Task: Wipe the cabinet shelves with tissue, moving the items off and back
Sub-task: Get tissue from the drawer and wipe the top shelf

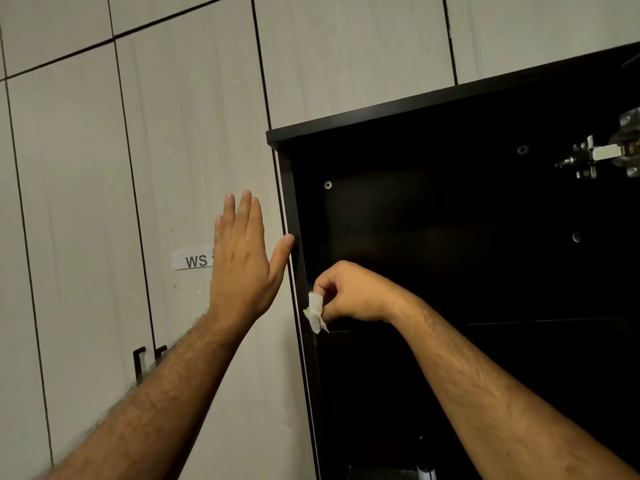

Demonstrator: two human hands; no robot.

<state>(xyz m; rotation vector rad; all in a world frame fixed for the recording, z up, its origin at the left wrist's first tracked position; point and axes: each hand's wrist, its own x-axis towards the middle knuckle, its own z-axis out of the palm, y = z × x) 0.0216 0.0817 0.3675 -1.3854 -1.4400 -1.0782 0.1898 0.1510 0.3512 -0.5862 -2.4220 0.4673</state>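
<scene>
Already at the shelf's near-left corner: tissue in the right hand, left hand braced outside the cabinet.

Relative to the cabinet (450,209), the right hand (346,294) pinches the tissue (316,311) just above the shelf (519,322), whose long edge runs rightward. The left hand (242,258) lies flat-fingered outside, thumb touching the cabinet's side edge, so the right is nearer.
</scene>
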